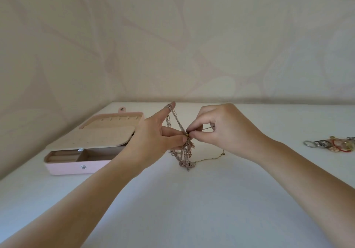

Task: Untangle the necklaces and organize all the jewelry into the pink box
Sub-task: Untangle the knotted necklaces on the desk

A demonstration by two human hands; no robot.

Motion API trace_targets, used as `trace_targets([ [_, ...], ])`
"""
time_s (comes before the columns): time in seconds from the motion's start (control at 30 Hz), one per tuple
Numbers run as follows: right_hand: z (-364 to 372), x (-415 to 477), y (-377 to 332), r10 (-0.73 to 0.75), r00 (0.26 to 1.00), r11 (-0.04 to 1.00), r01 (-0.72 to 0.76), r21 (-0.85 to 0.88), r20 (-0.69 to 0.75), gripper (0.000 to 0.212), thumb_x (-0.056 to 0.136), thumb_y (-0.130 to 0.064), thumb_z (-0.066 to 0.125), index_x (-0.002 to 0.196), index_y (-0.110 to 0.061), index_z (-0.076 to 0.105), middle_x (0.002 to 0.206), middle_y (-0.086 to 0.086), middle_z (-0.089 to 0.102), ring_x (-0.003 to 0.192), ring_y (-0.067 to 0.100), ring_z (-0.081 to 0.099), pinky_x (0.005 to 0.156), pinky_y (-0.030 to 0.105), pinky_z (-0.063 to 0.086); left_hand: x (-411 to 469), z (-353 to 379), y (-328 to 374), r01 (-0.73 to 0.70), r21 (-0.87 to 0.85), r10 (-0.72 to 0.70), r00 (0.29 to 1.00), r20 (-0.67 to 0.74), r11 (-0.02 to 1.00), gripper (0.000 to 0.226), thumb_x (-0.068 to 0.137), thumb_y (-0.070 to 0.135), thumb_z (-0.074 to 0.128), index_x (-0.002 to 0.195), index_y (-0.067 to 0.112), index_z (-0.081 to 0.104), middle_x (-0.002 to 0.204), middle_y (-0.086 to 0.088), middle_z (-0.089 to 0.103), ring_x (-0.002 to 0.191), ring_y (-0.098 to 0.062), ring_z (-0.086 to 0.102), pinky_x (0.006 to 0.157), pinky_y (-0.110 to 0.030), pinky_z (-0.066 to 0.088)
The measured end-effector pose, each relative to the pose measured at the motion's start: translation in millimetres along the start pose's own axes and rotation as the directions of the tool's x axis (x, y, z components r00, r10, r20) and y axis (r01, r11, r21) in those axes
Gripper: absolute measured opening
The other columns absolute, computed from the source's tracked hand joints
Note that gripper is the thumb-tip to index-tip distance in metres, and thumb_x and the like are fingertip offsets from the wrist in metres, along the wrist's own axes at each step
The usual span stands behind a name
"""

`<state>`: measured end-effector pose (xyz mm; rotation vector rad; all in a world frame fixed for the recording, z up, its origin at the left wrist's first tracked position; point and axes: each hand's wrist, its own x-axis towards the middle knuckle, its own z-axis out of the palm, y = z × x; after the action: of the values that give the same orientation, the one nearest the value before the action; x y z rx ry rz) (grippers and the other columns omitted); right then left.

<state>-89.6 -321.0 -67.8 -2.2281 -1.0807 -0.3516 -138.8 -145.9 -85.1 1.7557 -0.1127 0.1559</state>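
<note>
Tangle of necklaces (182, 142) is held up above the white table (172, 209), centre of view, lower end with a pendant touching the surface. Chains are looped over the raised index finger of the left hand (153, 138); knot is pinched between thumb and another finger. Right hand (217, 130) is closed on the same knot, fingertips pinched on a thin chain. One loose chain end is trailed to the right on the table. Pink box (76, 168) is lying open, left of the hands, compartments exposed. Pile of rings (330, 145) is seen far right, well apart.
</note>
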Motion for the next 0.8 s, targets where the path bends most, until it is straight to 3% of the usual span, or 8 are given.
trace_targets([
  [0.1,1.2,0.8,2.4,-0.058,0.998,0.992,0.053,-0.111,-0.039,0.011,0.084,-0.023,0.069,0.089,-0.029,0.077,0.079,-0.013,0.064,0.069,0.001,0.056,0.058,0.013,0.033,-1.0,0.6,5.1,0.034,-0.072,-0.035,0.999,-0.018,0.997,0.083,0.08,-0.001,0.069,0.147,0.016,0.025,0.086,-0.007,0.075,0.076,-0.016,0.069,0.078,-0.026,0.057],
  [0.2,2.2,1.1,1.3,-0.177,0.98,0.967,0.156,-0.202,-0.092,0.012,0.081,-0.023,0.066,0.085,-0.026,0.077,0.075,-0.01,0.063,0.064,0.009,0.059,0.056,0.026,0.044,-1.2,0.1,6.8,0.093,-0.213,-0.096,0.995,-0.001,0.972,0.082,0.076,-0.003,0.07,0.146,0.01,0.028,0.08,-0.008,0.074,0.072,-0.014,0.07,0.07,-0.025,0.058],
  [0.3,2.8,0.9,-0.7,-0.26,0.96,0.94,0.228,-0.254,-0.103,0.014,0.077,-0.021,0.064,0.08,-0.023,0.077,0.073,-0.011,0.061,0.057,0.005,0.045,0.052,0.012,0.033,-1.2,-1.5,7.0,0.134,-0.299,-0.132,0.991,0.028,0.945,0.092,0.064,0.003,0.073,0.145,0.006,0.029,0.076,-0.01,0.072,0.071,-0.016,0.07,0.066,-0.024,0.057],
  [0.4,1.5,0.5,0.0,-0.302,0.95,0.911,0.265,-0.317,-0.073,0.012,0.076,-0.021,0.063,0.076,-0.023,0.075,0.073,-0.012,0.059,0.06,0.006,0.036,0.05,0.013,0.028,-2.2,-0.7,5.8,0.152,-0.323,-0.147,0.988,0.039,0.934,0.095,0.06,0.004,0.074,0.144,0.004,0.03,0.08,-0.015,0.072,0.072,-0.018,0.07,0.064,-0.024,0.056],
  [0.53,1.5,0.1,-0.5,-0.296,0.951,0.901,0.246,-0.358,-0.093,0.01,0.077,-0.025,0.058,0.072,-0.023,0.067,0.076,-0.014,0.055,0.059,0.013,0.035,0.047,0.016,0.022,-1.6,-1.2,5.1,0.152,-0.293,-0.147,0.988,0.041,0.944,0.081,0.073,-0.005,0.07,0.143,0.005,0.031,0.088,-0.019,0.072,0.077,-0.019,0.07,0.067,-0.025,0.057],
  [0.67,8.0,0.8,-5.6,0.044,0.997,0.988,-0.033,0.154,-0.067,0.008,0.077,-0.013,0.064,0.071,-0.017,0.059,0.077,-0.013,0.055,0.063,0.01,0.052,0.062,0.017,0.043,-1.5,-1.5,6.2,0.08,-0.165,-0.083,0.997,-0.008,0.983,0.077,0.077,-0.008,0.069,0.142,0.011,0.032,0.08,-0.011,0.072,0.066,-0.018,0.068,0.075,-0.028,0.058],
  [0.73,9.1,3.6,-3.9,0.234,0.963,0.857,-0.269,0.44,0.132,0.009,0.08,-0.01,0.059,0.071,-0.01,0.059,0.075,-0.004,0.059,0.073,0.013,0.06,0.076,0.026,0.053,-1.2,-2.0,4.6,0.061,-0.1,-0.064,0.998,-0.021,0.993,0.077,0.077,-0.006,0.07,0.141,0.013,0.033,0.081,-0.01,0.073,0.069,-0.019,0.069,0.08,-0.032,0.058],
  [0.8,11.5,6.0,0.3,0.273,0.909,0.631,-0.417,0.654,0.315,0.01,0.077,-0.013,0.054,0.073,-0.004,0.056,0.075,0.008,0.056,0.078,0.022,0.06,0.079,0.032,0.054,0.2,-2.4,2.2,0.052,-0.05,-0.053,0.998,-0.027,0.997,0.081,0.076,-0.006,0.071,0.143,0.014,0.032,0.081,-0.009,0.073,0.073,-0.021,0.07,0.082,-0.036,0.057],
])
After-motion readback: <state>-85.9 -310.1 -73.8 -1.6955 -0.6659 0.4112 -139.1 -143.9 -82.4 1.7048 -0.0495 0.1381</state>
